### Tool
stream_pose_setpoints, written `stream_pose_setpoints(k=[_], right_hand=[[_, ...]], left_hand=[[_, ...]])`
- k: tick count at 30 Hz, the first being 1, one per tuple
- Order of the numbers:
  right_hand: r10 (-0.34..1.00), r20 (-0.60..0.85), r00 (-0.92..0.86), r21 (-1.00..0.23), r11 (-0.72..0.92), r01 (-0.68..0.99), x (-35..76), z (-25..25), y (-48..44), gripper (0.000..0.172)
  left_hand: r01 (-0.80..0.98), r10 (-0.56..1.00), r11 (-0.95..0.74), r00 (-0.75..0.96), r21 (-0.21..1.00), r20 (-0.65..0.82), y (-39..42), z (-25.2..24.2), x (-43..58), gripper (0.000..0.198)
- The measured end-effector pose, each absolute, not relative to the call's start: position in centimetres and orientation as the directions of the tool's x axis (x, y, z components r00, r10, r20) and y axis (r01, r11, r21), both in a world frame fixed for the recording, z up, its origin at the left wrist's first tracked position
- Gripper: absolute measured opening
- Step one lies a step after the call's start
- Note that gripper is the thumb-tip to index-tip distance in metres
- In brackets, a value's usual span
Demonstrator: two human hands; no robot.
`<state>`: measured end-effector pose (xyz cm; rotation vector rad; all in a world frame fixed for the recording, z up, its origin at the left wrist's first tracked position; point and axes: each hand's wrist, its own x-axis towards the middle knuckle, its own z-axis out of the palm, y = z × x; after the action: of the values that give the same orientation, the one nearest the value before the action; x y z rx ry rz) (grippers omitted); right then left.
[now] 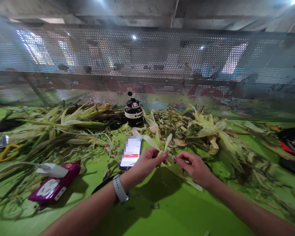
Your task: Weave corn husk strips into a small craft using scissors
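Note:
In the middle of the head view, my left hand (151,160) pinches a pale bundle of corn husk strips (163,151) between thumb and fingers. Some strips stick up above the grip, and a long one trails down to the right over the green tabletop (159,213). My right hand (193,165) is close beside it on the right, thumb and fingertips closed in a pinch at the bundle's right edge. What lies between those fingertips is too small to make out. A phone (131,152) with a lit screen lies just left of my left hand.
A dark bottle (134,113) stands behind the phone. Husk heaps lie at left (81,121) and right (218,134). A purple power strip (55,185) with a white charger and cable is at left, near yellow-handled scissors (11,152). A perforated metal panel (147,62) closes the back.

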<state>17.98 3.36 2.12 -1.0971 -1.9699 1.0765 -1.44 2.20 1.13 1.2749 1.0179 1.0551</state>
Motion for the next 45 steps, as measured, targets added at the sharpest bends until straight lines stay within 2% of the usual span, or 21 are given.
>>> stream_pose_setpoints(k=[6, 10, 13, 14, 17, 19, 21, 23, 24, 28, 32, 33, 35, 37, 39, 45], right_hand=[[0.879, 0.141, -0.455, -0.860, 0.336, 0.383, 18.4, 2.0, 4.1, 0.028], [0.880, 0.082, -0.467, -0.893, 0.273, 0.359, 18.2, 1.8, 4.1, 0.029], [0.871, 0.053, -0.489, -0.870, 0.280, 0.405, 18.4, 2.0, 4.1, 0.025], [0.886, 0.104, -0.452, -0.850, 0.315, 0.422, 18.5, 2.2, 4.1, 0.022], [0.886, 0.410, -0.217, -0.768, 0.464, 0.441, 19.1, 3.4, 4.0, 0.015], [0.849, 0.485, -0.209, -0.739, 0.526, 0.421, 19.3, 4.2, 3.8, 0.020], [0.844, 0.327, -0.426, -0.785, 0.493, 0.374, 18.9, 4.7, 3.2, 0.028], [0.763, 0.118, -0.636, -0.853, 0.406, 0.329, 18.2, 4.6, 2.5, 0.032], [0.729, 0.072, -0.681, -0.882, 0.365, 0.298, 17.8, 4.4, 2.1, 0.032], [0.774, 0.138, -0.618, -0.926, 0.323, 0.198, 16.8, 3.7, 1.1, 0.030], [0.814, 0.133, -0.566, -0.885, 0.354, 0.302, 16.7, 3.6, 0.6, 0.046], [0.819, 0.143, -0.556, -0.866, 0.375, 0.331, 16.7, 3.6, 0.5, 0.043], [0.810, 0.213, -0.546, -0.823, 0.450, 0.347, 16.6, 3.4, 0.4, 0.025], [0.789, 0.317, -0.527, -0.776, 0.535, 0.334, 16.6, 3.3, 0.3, 0.016], [0.800, 0.354, -0.484, -0.759, 0.548, 0.352, 16.6, 3.2, 0.3, 0.016], [0.897, 0.210, -0.390, -0.860, 0.359, 0.362, 16.3, 3.2, 0.2, 0.017]], left_hand=[[-0.108, 0.989, -0.012, 0.143, 0.994, 0.028, 2.2, 1.5, -1.8, 0.028], [-0.115, 0.988, 0.019, 0.158, 0.993, -0.001, 2.1, 1.7, -1.8, 0.029], [-0.082, 0.982, 0.022, 0.190, 0.996, -0.006, 2.0, 2.0, -1.9, 0.033], [-0.056, 0.978, 0.012, 0.208, 0.998, 0.000, 1.9, 2.1, -1.9, 0.034], [0.055, 0.953, -0.014, 0.303, 0.998, -0.004, 1.4, 2.7, -1.8, 0.035], [0.119, 0.912, 0.008, 0.406, 0.993, -0.056, 0.8, 2.9, -1.4, 0.038], [0.164, 0.853, 0.039, 0.508, 0.986, -0.118, 0.1, 2.9, -0.8, 0.038], [0.211, 0.809, 0.052, 0.565, 0.976, -0.165, -0.6, 2.8, -0.2, 0.033], [0.243, 0.796, 0.051, 0.576, 0.969, -0.187, -0.8, 2.7, 0.1, 0.031], [0.326, 0.787, 0.003, 0.583, 0.945, -0.204, -1.4, 2.5, 0.5, 0.024], [0.310, 0.778, -0.003, 0.598, 0.951, -0.192, -1.4, 2.5, 0.4, 0.022], [0.354, 0.782, 0.007, 0.581, 0.935, -0.226, -1.3, 2.4, 0.4, 0.024], [0.411, 0.795, 0.000, 0.553, 0.912, -0.250, -1.3, 1.9, 0.5, 0.027], [0.321, 0.792, -0.017, 0.582, 0.947, -0.184, -1.1, 1.4, 0.6, 0.025], [0.181, 0.768, 0.015, 0.628, 0.983, -0.127, -1.0, 1.2, 0.7, 0.026], [0.209, 0.694, 0.086, 0.689, 0.974, -0.209, -1.3, 2.0, 0.5, 0.043]])
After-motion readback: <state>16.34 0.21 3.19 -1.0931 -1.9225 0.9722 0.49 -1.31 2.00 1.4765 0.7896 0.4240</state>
